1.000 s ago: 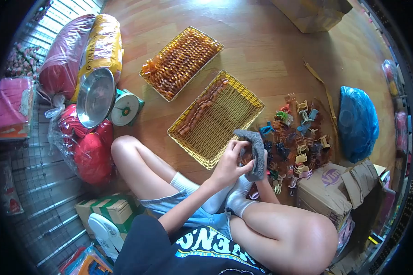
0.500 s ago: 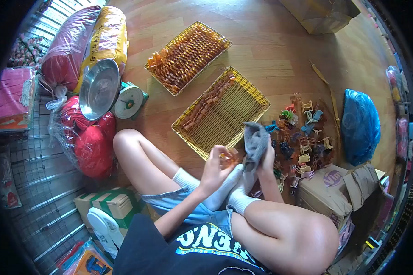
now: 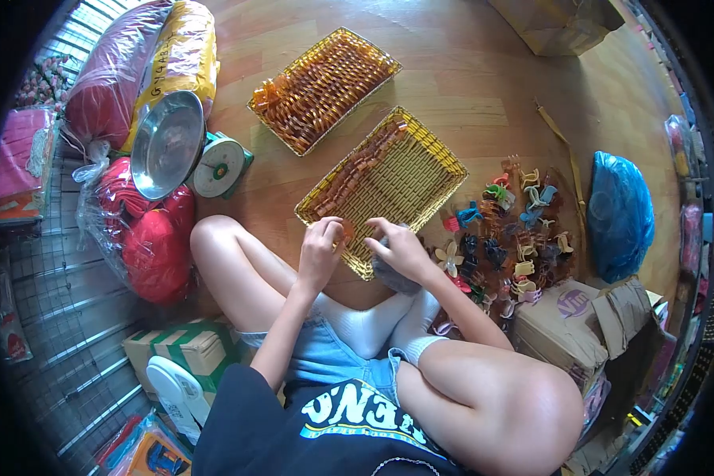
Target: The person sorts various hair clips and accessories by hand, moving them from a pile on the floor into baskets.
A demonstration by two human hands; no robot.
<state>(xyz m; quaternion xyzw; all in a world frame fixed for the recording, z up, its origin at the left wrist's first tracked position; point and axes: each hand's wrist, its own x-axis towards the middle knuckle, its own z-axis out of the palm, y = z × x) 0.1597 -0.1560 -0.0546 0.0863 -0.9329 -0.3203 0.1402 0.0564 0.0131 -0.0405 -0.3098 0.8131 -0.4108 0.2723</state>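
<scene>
My left hand (image 3: 319, 252) is over the near-left edge of the nearer gold woven basket (image 3: 408, 186), its fingers closed on an amber hair claw clip (image 3: 344, 232), mostly covered by the fingers. Along the basket's left side runs a row of brownish, see-through claw clips (image 3: 355, 178). My right hand (image 3: 403, 255) is just to the right, with a grey cloth (image 3: 395, 278) bunched under the palm. Its thumb and forefinger reach apart towards the left hand. To the right, a pile of mixed-colour claw clips (image 3: 523, 238) lies on the floor.
A second basket (image 3: 292, 147), filled with rows of amber clips, stands farther back. On the left are a scale (image 3: 218, 168) with a metal pan and bagged goods (image 3: 159, 254). A blue plastic bag (image 3: 623, 218) and a cardboard box (image 3: 559, 325) sit on the right.
Both hands have moved forward from above the feet to the near edge of the basket. The left carries the amber clip; the right has lowered and turned with the grey cloth.
</scene>
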